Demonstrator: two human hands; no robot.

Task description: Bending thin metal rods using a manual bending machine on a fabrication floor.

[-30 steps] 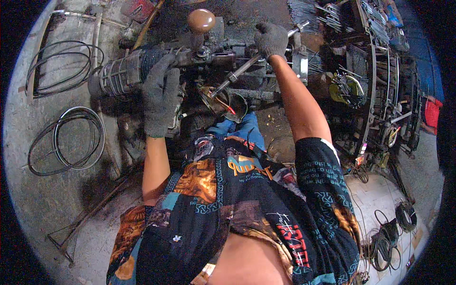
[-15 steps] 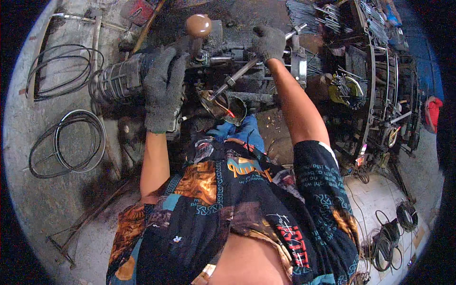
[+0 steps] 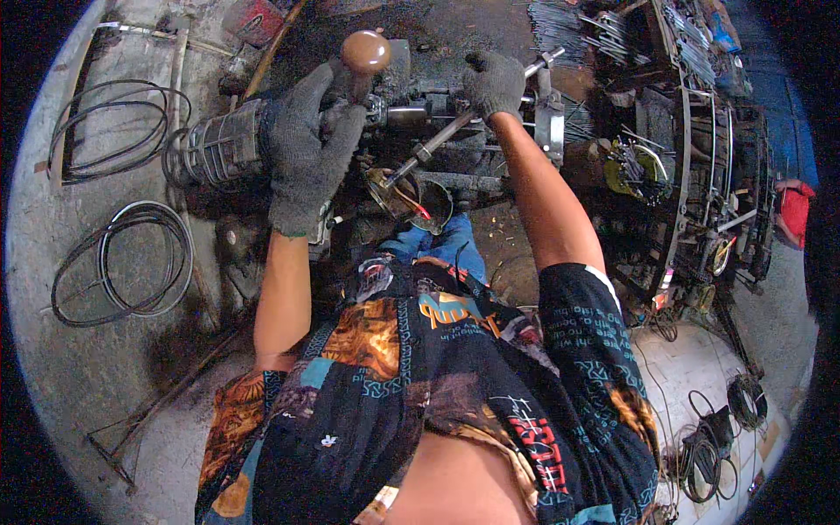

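Observation:
My left hand (image 3: 313, 144), in a grey knit glove, is beside the upright lever topped by a brown ball knob (image 3: 366, 52). Its thumb and fingers are spread apart, the fingertips close to the lever's stem below the knob; whether they touch it I cannot tell. My right hand (image 3: 494, 83), gloved the same, is closed around a long steel bar handle (image 3: 437, 140) that slants across the dark metal machine (image 3: 451, 157). A short bright cylinder (image 3: 407, 114) lies between the hands. Below the bar hangs an open tin (image 3: 433, 219) with something red inside.
A ribbed motor housing (image 3: 223, 144) stands at the left, with coiled cables (image 3: 122, 262) on the floor beyond. Along the right runs a metal rack (image 3: 687, 175), a yellowish container of rods (image 3: 634, 171) beside it. Bundled steel rods (image 3: 560, 35) lie at the far right.
My left hand has lifted off the machine's left part and moved right toward the knobbed lever, its fingers spreading. My right hand stays on the bar handle, nearly unmoved.

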